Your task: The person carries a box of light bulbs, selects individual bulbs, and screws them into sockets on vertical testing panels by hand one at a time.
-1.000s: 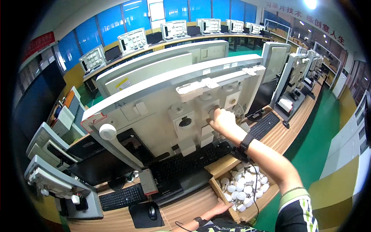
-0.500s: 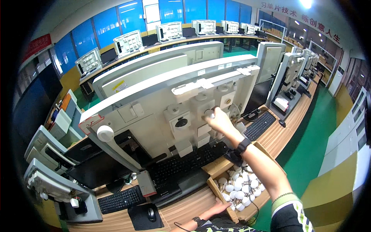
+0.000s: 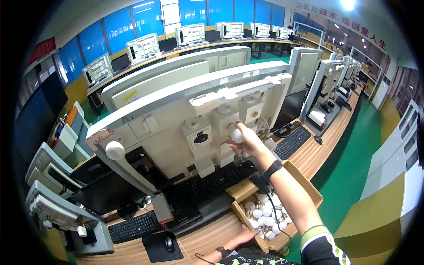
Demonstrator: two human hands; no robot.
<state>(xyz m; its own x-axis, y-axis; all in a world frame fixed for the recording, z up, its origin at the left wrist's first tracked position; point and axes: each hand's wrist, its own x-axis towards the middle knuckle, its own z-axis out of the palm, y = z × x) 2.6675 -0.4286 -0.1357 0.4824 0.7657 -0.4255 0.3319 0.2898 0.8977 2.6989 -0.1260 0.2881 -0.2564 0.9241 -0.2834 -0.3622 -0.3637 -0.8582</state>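
Note:
My right hand (image 3: 251,142) reaches up to the white upright panel (image 3: 170,139) and holds a round white light bulb (image 3: 237,135). The bulb is against a square white holder (image 3: 225,118) on the panel; its base is hidden, so I cannot tell how it is seated. Thumb and forefinger are on the bulb, the other fingers curl below it. Low in front, my left hand (image 3: 244,236) grips the near left edge of an open cardboard box (image 3: 304,176). Inside the box lie several white bulbs (image 3: 265,212) with metal bases.
Beside the bulb is a holder with a black round lens (image 3: 201,138); another holder has a brass-coloured centre (image 3: 253,114). A black keyboard (image 3: 212,183) lies under the panel. A cable (image 3: 274,205) hangs over the box. A mouse (image 3: 168,244) and another keyboard (image 3: 134,227) are at left.
My right hand has turned and its lower fingers have loosened, so the bulb shows more plainly. My left hand stays at the box. The whole view has shifted slightly.

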